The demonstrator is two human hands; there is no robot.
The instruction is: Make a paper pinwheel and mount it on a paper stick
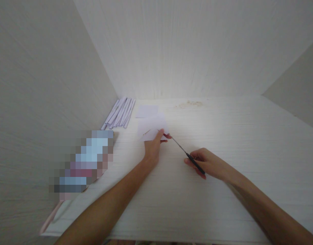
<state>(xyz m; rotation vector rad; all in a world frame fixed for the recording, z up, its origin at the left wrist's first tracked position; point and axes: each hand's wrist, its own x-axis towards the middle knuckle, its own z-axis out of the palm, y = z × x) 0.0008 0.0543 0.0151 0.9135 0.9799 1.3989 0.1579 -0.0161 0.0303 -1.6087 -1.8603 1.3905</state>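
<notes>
My left hand (153, 147) pinches a white sheet of paper (152, 126) by its near edge, holding it just above the white desk (222, 143). My right hand (206, 164) grips black-handled scissors (187, 154), whose thin blades point up and left and meet the paper's near right corner beside my left fingers. A short slit shows in the paper near its lower left.
A smaller white paper piece (146, 111) lies flat behind the held sheet. Several folded white paper strips (120, 113) lie fanned against the left wall. A blurred-out object (82, 163) sits at the desk's left. White walls close in the back and both sides.
</notes>
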